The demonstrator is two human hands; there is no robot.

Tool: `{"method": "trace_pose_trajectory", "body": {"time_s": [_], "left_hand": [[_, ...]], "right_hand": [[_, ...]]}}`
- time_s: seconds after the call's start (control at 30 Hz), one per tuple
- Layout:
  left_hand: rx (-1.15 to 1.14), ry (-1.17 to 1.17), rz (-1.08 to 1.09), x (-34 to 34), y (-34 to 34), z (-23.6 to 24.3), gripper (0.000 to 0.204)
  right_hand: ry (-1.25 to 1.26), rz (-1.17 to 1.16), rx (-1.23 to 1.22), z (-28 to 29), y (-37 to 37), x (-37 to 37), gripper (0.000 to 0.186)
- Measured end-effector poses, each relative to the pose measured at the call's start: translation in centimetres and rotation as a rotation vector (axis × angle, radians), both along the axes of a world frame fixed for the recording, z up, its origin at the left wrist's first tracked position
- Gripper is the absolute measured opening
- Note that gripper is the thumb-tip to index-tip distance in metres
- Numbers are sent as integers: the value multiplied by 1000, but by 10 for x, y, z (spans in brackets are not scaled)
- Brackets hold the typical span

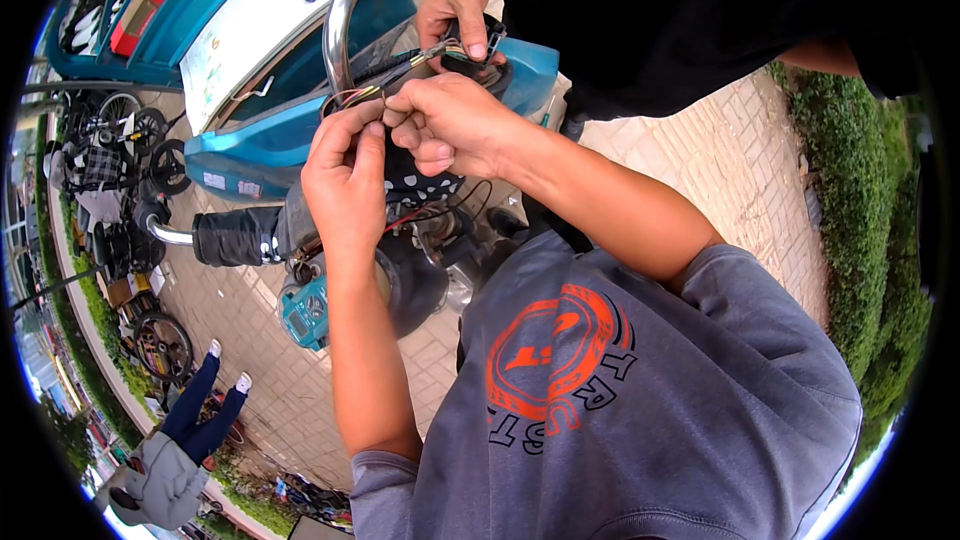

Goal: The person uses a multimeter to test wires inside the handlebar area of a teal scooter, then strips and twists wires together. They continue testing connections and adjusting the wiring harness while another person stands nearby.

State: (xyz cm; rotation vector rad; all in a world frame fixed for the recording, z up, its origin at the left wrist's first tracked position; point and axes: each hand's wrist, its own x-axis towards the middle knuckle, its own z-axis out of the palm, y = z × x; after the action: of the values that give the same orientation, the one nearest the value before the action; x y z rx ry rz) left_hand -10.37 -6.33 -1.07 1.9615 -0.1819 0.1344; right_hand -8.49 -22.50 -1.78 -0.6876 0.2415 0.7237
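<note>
My left hand [345, 170] and my right hand [435, 125] meet over thin coloured wires [355, 93] in front of a chrome tube [335, 35]. Their fingers are closed in pinches at the wire ends, partly hiding what they grip. Just beyond, another person's hand [458, 10] holds a black housing [468, 58] with wires running into it. Behind the wires is a teal vehicle body panel [235, 160]. Below my hands are a black handlebar cover [235, 237], dotted dark fabric, loose red and black cables and a teal tool [305, 313].
The other person in dark clothing [610, 20] stands close at the top right. Parked bikes [150, 340] line the left, where a person [170, 470] in a grey top is on the pavement [700, 170]. A hedge [860, 220] runs along the right.
</note>
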Motion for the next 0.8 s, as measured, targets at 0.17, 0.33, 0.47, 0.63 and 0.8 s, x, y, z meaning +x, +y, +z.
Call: {"method": "trace_pose_trajectory", "body": {"time_s": [0.17,0.33,0.47,0.63,0.8], "left_hand": [[-47,61,5,2,4,-2,19],[-40,63,5,3,4,-2,20],[-49,75,18,2,3,0,19],[5,16,29,2,-1,-3,18],[-48,-35,21,-1,-10,-5,17]], "right_hand": [[-850,-226,-877,-15,1,-13,23],[-1483,-576,-1207,-21,5,-8,18],[-1496,-569,-1083,-26,6,0,11],[-330,-118,-260,8,2,-4,21],[-497,-107,-543,5,-3,-12,30]]}}
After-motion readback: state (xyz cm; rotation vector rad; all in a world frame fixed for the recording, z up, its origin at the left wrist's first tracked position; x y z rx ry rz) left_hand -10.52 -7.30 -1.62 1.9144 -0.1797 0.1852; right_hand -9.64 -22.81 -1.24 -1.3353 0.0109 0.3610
